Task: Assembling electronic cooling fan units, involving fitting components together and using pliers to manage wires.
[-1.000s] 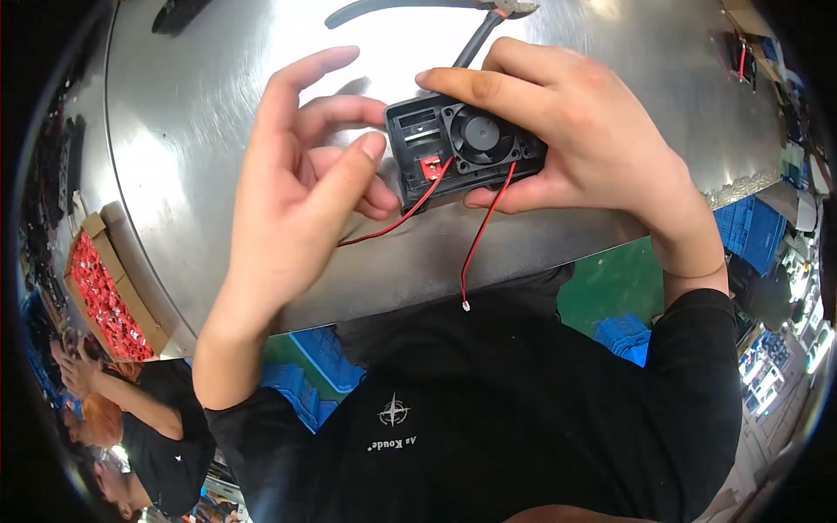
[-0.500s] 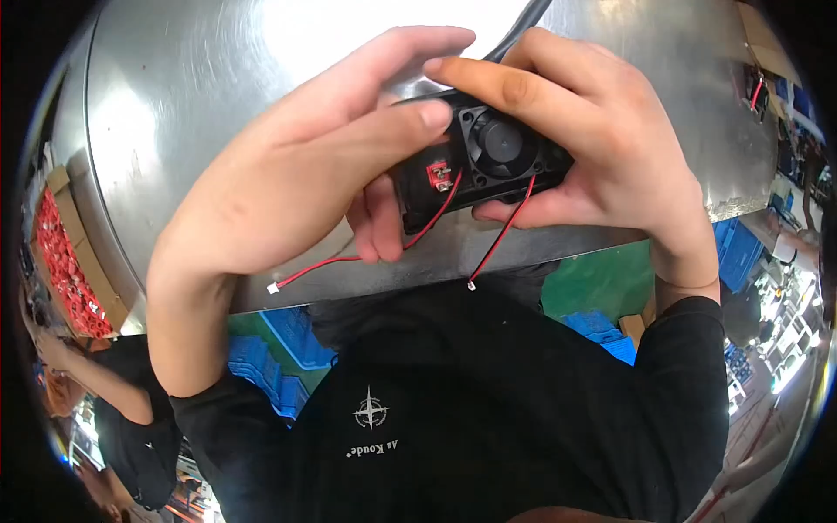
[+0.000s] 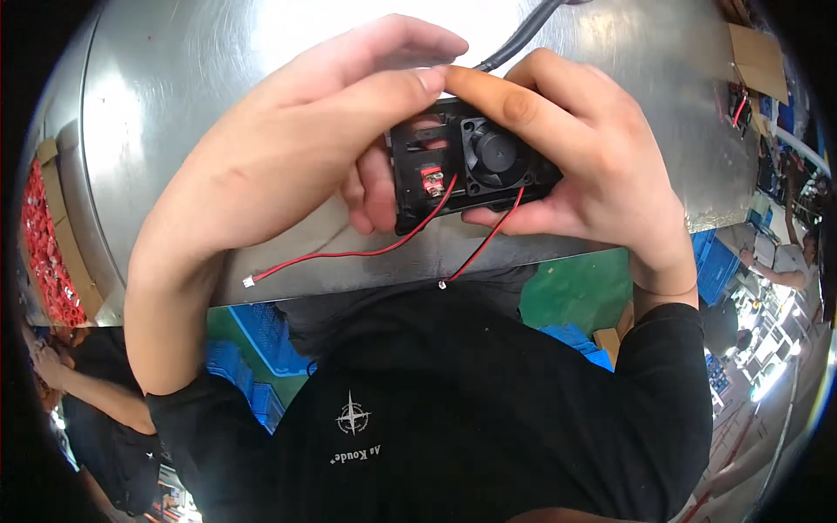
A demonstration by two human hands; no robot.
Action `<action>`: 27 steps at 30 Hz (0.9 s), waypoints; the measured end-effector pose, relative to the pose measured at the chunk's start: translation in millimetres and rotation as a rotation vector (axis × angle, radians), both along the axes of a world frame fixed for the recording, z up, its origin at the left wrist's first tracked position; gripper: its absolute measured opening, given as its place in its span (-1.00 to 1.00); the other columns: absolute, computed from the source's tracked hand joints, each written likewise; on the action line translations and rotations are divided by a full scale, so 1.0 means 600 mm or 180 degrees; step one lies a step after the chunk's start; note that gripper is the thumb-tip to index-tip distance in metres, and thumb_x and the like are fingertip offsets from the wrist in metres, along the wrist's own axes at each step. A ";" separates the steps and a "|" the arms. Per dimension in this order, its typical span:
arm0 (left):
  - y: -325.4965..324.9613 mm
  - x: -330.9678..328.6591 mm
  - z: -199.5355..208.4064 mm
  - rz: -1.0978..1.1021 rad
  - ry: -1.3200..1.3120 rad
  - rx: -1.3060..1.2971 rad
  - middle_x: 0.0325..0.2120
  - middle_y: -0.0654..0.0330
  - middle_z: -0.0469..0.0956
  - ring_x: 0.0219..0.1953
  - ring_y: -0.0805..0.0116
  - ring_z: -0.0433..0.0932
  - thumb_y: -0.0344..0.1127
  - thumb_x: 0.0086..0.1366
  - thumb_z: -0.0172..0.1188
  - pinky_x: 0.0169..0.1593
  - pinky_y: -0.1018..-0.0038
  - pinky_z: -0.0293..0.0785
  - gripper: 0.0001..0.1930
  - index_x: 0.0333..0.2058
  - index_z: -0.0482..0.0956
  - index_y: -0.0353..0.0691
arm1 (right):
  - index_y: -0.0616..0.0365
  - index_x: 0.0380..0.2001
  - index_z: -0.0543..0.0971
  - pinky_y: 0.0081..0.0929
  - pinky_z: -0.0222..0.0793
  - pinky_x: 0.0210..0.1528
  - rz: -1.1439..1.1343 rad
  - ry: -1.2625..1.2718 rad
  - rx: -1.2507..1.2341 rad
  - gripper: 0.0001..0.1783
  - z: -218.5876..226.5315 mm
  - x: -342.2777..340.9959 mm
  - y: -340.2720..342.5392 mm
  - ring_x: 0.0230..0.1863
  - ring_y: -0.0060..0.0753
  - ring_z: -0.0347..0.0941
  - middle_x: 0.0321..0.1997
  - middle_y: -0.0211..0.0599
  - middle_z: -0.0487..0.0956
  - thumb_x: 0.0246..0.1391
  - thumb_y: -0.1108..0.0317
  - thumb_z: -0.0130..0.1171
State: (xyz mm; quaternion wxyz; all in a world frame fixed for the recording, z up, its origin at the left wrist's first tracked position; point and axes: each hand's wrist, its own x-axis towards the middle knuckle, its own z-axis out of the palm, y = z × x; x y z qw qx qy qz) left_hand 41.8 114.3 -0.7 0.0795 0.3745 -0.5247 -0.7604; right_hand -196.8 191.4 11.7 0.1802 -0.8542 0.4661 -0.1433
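A black plastic housing (image 3: 407, 202) is held above the metal table, with a small square black cooling fan (image 3: 499, 155) in its face. My right hand (image 3: 593, 139) is wrapped round its right end, index finger along the top edge and thumb below. On the left, my left hand (image 3: 296, 157) grips the housing, thumb at the top edge against the right index fingertip, other fingers curled beside and behind it. A red connector (image 3: 432, 180) with metal contacts sits left of the fan. Two red-and-black leads (image 3: 366, 253) hang out, each ending in a small white plug (image 3: 248, 281).
A thick black cable (image 3: 527, 30) runs away behind the housing over the metal table (image 3: 183, 78). A carton of red parts (image 3: 48, 235) stands at far left, blue crates (image 3: 270, 336) below the table edge. Co-workers' arms (image 3: 109, 401) show at both sides.
My left thumb has slid up from the housing's face to its top edge, uncovering slots above the red connector. The whole scene has shifted slightly left in the view.
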 end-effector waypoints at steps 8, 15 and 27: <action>-0.040 0.023 -0.006 -0.0794 -0.0437 -0.3011 -0.18 0.13 0.60 -0.24 0.28 0.61 -0.46 0.26 0.11 -0.15 0.41 0.55 -0.51 0.20 0.56 -0.20 | 0.07 0.27 0.62 -0.26 0.44 -0.22 -0.0162 0.0008 0.0051 -0.08 -0.002 -0.017 0.007 -0.31 -0.15 0.49 -0.31 -0.24 0.47 -0.25 0.04 0.61; -0.044 0.004 -0.043 -0.1290 0.0264 -0.4535 0.01 0.07 0.56 0.07 -0.08 0.50 -0.45 -0.14 0.45 0.20 0.11 0.40 -0.23 0.17 0.51 -0.13 | 0.11 0.24 0.61 -0.29 0.46 -0.23 -0.0387 -0.0125 0.0047 -0.10 -0.007 -0.028 0.014 -0.32 -0.13 0.50 -0.29 -0.21 0.47 -0.24 0.06 0.61; -0.036 -0.020 -0.055 -0.1085 0.0254 -0.4537 -0.05 0.12 0.59 0.06 -0.06 0.51 -0.51 -0.19 0.53 0.13 0.16 0.44 -0.23 0.10 0.50 -0.11 | 0.11 0.25 0.60 -0.25 0.47 -0.21 -0.0428 0.0006 0.0155 -0.07 -0.003 -0.036 0.016 -0.29 -0.07 0.51 -0.29 -0.21 0.47 -0.26 0.00 0.62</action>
